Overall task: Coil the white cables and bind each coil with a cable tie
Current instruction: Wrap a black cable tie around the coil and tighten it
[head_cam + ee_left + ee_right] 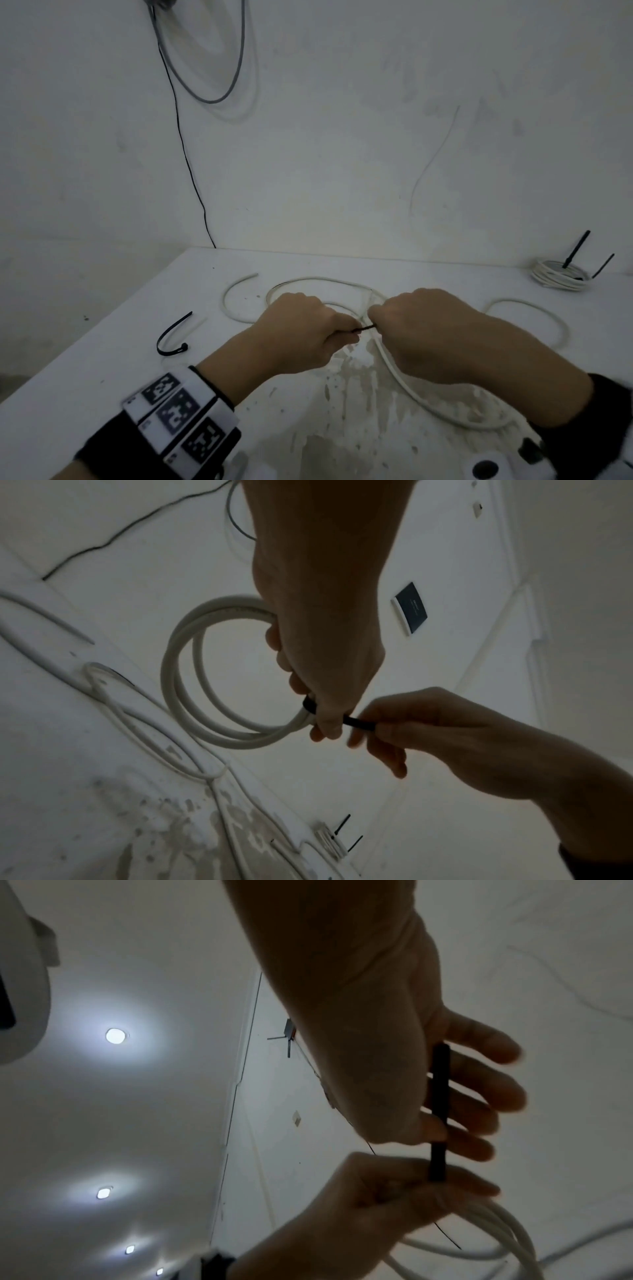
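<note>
My left hand point(325, 334) grips a small coil of white cable point(185, 674) just above the white table point(102, 359); in the head view the hand hides the coil. A black cable tie point(358, 721) wraps the coil beside my left thumb. Its tail point(364, 329) runs right to my right hand point(378, 320), which pinches it between thumb and fingers point(479, 1112). In the right wrist view the tie point(440, 1091) stands upright between my right hand and my left hand point(411, 1191) below. The rest of the cable point(428, 404) trails loose over the table.
A spare black cable tie point(171, 334) lies curved at the table's left. A bound white coil point(556, 275) with two black tie tails sits at the back right. Another loose cable loop point(534, 306) lies right of my hands. Grey and black wires point(191, 164) hang on the wall.
</note>
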A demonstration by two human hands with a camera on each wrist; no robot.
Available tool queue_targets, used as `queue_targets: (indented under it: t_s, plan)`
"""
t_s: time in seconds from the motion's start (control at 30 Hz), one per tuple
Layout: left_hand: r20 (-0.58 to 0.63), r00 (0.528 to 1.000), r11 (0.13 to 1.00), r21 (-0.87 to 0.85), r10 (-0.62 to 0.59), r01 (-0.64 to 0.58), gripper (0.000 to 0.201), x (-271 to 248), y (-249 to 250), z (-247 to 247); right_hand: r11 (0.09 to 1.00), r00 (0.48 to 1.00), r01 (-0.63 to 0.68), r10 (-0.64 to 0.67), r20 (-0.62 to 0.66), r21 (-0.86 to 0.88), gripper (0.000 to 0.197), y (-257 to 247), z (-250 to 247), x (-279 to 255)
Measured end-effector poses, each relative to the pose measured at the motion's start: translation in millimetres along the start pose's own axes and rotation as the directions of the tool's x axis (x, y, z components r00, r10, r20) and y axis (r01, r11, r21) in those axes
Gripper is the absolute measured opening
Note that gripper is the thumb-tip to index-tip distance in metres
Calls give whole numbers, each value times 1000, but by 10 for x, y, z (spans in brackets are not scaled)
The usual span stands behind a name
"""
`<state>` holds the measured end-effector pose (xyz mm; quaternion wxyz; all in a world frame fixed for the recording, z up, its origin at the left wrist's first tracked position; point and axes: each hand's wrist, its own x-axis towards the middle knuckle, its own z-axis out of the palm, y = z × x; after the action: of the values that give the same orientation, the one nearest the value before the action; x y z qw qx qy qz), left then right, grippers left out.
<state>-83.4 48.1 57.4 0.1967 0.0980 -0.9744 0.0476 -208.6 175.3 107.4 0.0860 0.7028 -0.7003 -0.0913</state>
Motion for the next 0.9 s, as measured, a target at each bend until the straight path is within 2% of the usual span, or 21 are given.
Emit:
queue_targets:
  t_s: [0.03,0.1,0.2,0.27,0.37,0.43,0.5,0.57,0.6,0.63,0.67,0.7,0.77,0.8,0.83,0.9]
  plan:
    - [22,1000,999,33,-15,14,40,28,29,-12,999,1000,10,-10,-5,-53,19,-37,12,9]
    - [6,1000,1000,11,4,-4,33,60,85,-37,989,996,63,-70,-50,-131,22,-64,30,41]
    - [-61,997,983,-175,41,-51,26,56,71,-25,988,992,104,-112,-64,-117,21,-10,53,54]
    - [-35,999,960,-276,35,-44,22,60,36,-1,989,985,136,-141,-99,-60,20,6,78,24]
    - [73,996,952,-304,53,-28,21,80,53,-18,982,972,188,-186,-146,-4,18,-47,110,-11]
    - [135,990,952,-305,48,-4,23,79,62,-39,972,933,235,-226,-280,-3,25,-7,153,-31]
    - [138,990,942,-336,42,7,25,48,84,-115,960,903,256,-197,-383,111,36,92,129,-72]
    - [118,993,900,-433,-9,59,37,28,61,-192,938,871,267,-137,-473,220,35,232,64,-108]
    - [140,988,860,-495,-64,126,44,9,32,-214,932,857,264,-108,-504,249,34,310,13,-116]
    - [175,976,797,-566,-132,210,43,-12,14,-234,931,839,252,-75,-538,263,34,383,-26,-110]
    - [203,963,721,-639,-177,267,32,-23,4,-242,929,820,241,-40,-571,282,33,441,-56,-101]
    - [221,955,649,-701,-198,297,22,-25,9,-249,922,810,230,-4,-587,311,33,485,-57,-82]
    - [249,945,552,-768,-212,326,27,-17,46,-253,902,781,203,85,-618,381,28,520,0,-4]
    - [254,941,507,-795,-223,334,31,-8,60,-245,872,779,176,161,-605,457,25,513,33,38]
    - [251,935,443,-830,-248,340,33,2,63,-237,822,797,130,246,-552,555,32,495,63,68]
    - [243,908,261,-903,-342,341,36,24,52,-227,707,849,21,361,-386,707,56,441,148,90]
